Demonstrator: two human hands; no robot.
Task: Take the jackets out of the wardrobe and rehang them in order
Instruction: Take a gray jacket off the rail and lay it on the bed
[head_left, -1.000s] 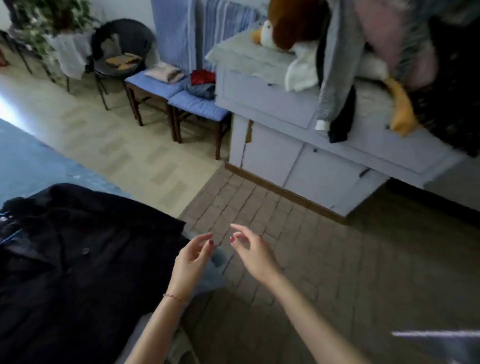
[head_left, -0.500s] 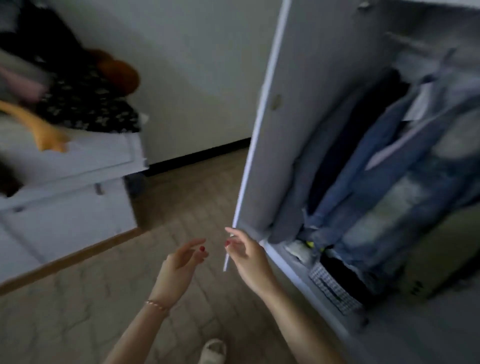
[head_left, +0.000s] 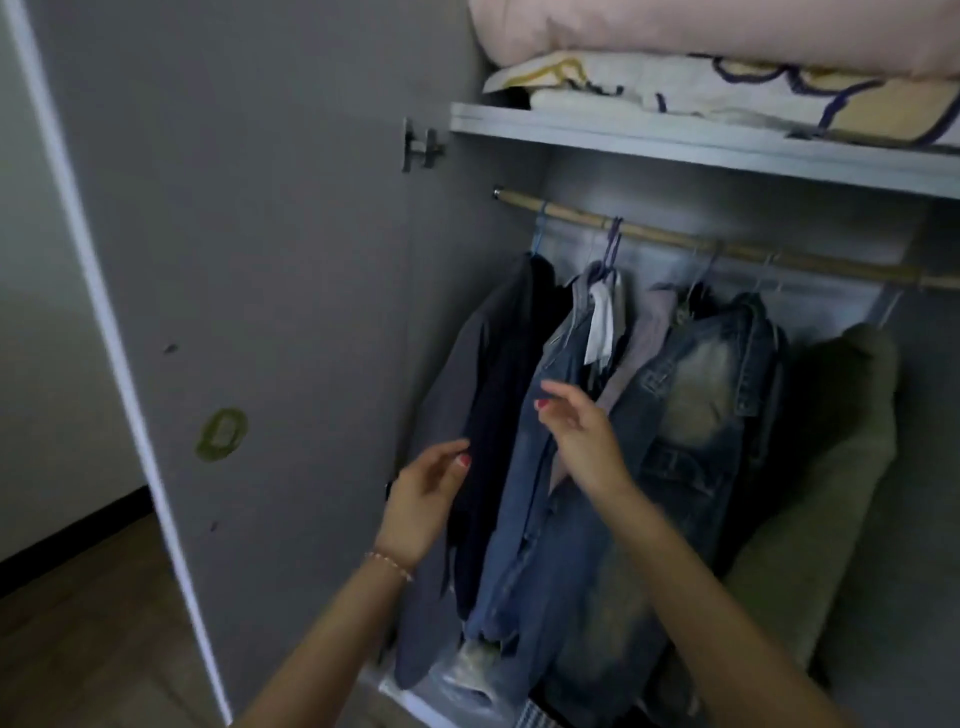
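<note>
Between door edge (head_left: 135, 395) and jackets (head_left: 540, 467): free hands (head_left: 426, 499).

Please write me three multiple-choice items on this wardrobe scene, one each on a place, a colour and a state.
1. Where does the folded bedding lie?
A. on the shelf above the rail
B. on the wardrobe floor
C. over the door

2. What colour is the jacket nearest the door?
A. red
B. dark, near black
C. white

3. How are the hands?
A. both clutch one hanger
B. both open, holding nothing
C. both in pockets

Answers:
1 A: it rests on the shelf over the rail.
2 B: the dark jacket hangs leftmost.
3 B: the left hand and the right hand reach with loose fingers before the denim jacket.
</note>
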